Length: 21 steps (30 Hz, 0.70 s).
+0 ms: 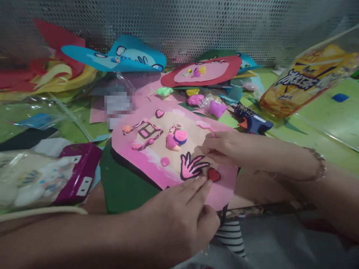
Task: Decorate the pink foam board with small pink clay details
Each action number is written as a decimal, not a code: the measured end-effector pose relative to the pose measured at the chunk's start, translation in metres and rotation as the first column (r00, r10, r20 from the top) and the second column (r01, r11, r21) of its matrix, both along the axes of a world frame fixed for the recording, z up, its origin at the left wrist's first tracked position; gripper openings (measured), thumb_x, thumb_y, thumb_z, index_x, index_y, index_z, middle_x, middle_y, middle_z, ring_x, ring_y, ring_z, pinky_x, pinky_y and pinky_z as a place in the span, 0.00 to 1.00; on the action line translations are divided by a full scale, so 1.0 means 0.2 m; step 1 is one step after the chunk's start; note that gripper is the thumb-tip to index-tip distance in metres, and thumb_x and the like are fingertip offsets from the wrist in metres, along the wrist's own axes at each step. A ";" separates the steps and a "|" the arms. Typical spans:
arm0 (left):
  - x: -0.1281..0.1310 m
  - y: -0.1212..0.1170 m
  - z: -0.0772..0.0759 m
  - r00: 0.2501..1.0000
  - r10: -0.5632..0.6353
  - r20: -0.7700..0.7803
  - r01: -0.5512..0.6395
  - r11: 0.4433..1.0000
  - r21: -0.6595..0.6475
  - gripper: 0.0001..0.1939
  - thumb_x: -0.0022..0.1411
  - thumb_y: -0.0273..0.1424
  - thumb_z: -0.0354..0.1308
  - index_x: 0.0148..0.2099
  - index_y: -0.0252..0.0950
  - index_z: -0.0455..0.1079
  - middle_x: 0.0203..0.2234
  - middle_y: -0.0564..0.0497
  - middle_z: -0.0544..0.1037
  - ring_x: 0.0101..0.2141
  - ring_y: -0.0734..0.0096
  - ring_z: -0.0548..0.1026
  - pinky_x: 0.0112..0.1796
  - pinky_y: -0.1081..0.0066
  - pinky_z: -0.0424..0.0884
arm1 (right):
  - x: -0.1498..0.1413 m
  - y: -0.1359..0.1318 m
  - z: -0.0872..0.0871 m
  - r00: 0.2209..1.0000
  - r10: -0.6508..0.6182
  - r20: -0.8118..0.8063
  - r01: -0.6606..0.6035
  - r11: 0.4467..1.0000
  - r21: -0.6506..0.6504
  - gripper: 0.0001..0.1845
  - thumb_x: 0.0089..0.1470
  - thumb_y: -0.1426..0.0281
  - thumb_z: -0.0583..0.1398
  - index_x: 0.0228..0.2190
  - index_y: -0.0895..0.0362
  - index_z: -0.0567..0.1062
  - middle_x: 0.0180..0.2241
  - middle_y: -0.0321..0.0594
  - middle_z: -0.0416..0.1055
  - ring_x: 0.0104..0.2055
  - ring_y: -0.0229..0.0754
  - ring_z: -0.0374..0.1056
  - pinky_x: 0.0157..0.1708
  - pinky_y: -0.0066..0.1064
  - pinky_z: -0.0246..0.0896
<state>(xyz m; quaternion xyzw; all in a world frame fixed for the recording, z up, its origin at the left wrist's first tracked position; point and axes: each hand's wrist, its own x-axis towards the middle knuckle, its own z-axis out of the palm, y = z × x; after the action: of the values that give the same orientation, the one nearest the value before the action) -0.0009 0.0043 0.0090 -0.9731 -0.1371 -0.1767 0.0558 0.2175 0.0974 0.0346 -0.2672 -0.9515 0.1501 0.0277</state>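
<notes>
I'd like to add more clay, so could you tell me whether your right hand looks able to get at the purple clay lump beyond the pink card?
Probably yes: the right hand rests on the pink card, and nothing stands between it and the purple clay lump.

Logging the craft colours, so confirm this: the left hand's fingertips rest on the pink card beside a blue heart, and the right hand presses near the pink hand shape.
Wrong on one point: the heart is red, not blue, as the head view shows. The left hand's fingertips do rest on the pink card beside it, and the right hand presses near the pink hand shape.
</notes>
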 end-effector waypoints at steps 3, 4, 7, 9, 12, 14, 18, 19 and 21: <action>0.00 0.00 0.00 1.000 0.011 0.009 -0.011 1.000 0.008 0.08 0.62 0.20 0.45 0.37 0.27 0.66 0.46 0.25 0.72 0.50 0.45 0.71 0.47 0.55 0.72 | -0.01 -0.01 0.04 0.999 -0.028 0.020 0.028 1.000 -0.003 0.09 0.62 0.72 0.51 0.31 0.59 0.67 0.28 0.37 0.64 0.28 0.34 0.58 0.29 0.26 0.52; 0.00 0.00 0.00 1.000 0.014 0.011 -0.014 1.000 0.013 0.09 0.62 0.20 0.45 0.37 0.27 0.66 0.46 0.26 0.73 0.49 0.46 0.72 0.47 0.56 0.72 | -0.02 -0.02 0.05 0.999 -0.033 0.015 0.033 0.999 -0.001 0.08 0.61 0.72 0.51 0.30 0.59 0.67 0.27 0.37 0.64 0.28 0.34 0.58 0.29 0.26 0.52; 0.00 0.00 0.01 1.000 0.004 0.012 -0.005 1.000 0.029 0.10 0.62 0.19 0.44 0.37 0.27 0.66 0.45 0.26 0.73 0.49 0.47 0.72 0.47 0.56 0.72 | -0.04 -0.03 0.08 0.998 -0.061 0.019 0.061 0.998 -0.019 0.08 0.60 0.74 0.51 0.29 0.59 0.67 0.26 0.36 0.63 0.27 0.34 0.58 0.29 0.26 0.51; 0.00 0.00 0.01 1.000 0.001 0.005 -0.001 0.999 0.035 0.10 0.62 0.20 0.43 0.38 0.26 0.66 0.45 0.27 0.73 0.49 0.47 0.72 0.47 0.56 0.72 | -0.04 -0.04 0.09 0.997 -0.072 0.026 0.073 0.996 -0.043 0.08 0.59 0.76 0.52 0.29 0.59 0.68 0.27 0.37 0.65 0.29 0.34 0.60 0.29 0.26 0.52; 0.01 0.01 0.01 1.000 0.008 0.012 -0.009 0.999 0.047 0.09 0.62 0.20 0.44 0.37 0.27 0.66 0.44 0.27 0.74 0.48 0.47 0.73 0.47 0.57 0.72 | -0.04 -0.03 0.09 0.999 -0.050 0.008 0.050 0.998 -0.045 0.08 0.59 0.76 0.52 0.33 0.60 0.72 0.29 0.39 0.67 0.31 0.36 0.61 0.30 0.28 0.53; 0.01 0.01 0.01 1.000 0.007 0.024 -0.009 0.999 0.051 0.09 0.61 0.20 0.45 0.37 0.27 0.66 0.44 0.28 0.74 0.48 0.48 0.73 0.47 0.57 0.73 | -0.04 -0.02 0.08 1.000 -0.028 -0.011 0.028 0.999 -0.024 0.10 0.60 0.75 0.52 0.35 0.59 0.74 0.30 0.39 0.68 0.30 0.36 0.62 0.30 0.28 0.54; 0.00 0.01 0.00 1.000 0.007 0.012 -0.008 1.000 0.026 0.10 0.62 0.20 0.44 0.37 0.27 0.66 0.46 0.27 0.73 0.50 0.47 0.72 0.47 0.56 0.72 | -0.05 -0.01 0.07 1.000 -0.004 -0.012 0.004 1.000 -0.014 0.11 0.61 0.74 0.52 0.34 0.59 0.75 0.29 0.39 0.68 0.30 0.36 0.61 0.31 0.28 0.54; 0.00 0.01 0.00 1.000 0.007 0.011 -0.007 1.000 0.020 0.10 0.62 0.20 0.44 0.37 0.27 0.66 0.46 0.27 0.73 0.50 0.47 0.72 0.48 0.56 0.72 | -0.05 -0.01 0.07 1.000 -0.005 0.000 0.005 1.000 -0.020 0.11 0.61 0.74 0.52 0.32 0.59 0.74 0.28 0.38 0.68 0.30 0.36 0.61 0.31 0.28 0.54; 0.00 0.01 0.00 1.000 0.003 0.013 -0.003 1.000 0.015 0.10 0.62 0.20 0.43 0.37 0.27 0.66 0.46 0.26 0.73 0.50 0.47 0.72 0.48 0.56 0.72 | -0.05 -0.02 0.07 1.000 -0.009 0.014 0.009 1.000 -0.018 0.11 0.61 0.74 0.52 0.29 0.59 0.73 0.27 0.38 0.67 0.31 0.36 0.60 0.32 0.28 0.54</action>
<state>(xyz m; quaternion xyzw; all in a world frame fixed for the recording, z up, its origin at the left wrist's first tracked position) -0.0002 0.0053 0.0085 -0.9713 -0.1377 -0.1839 0.0622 0.2073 0.0939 0.0478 -0.2728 -0.9490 0.1566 0.0192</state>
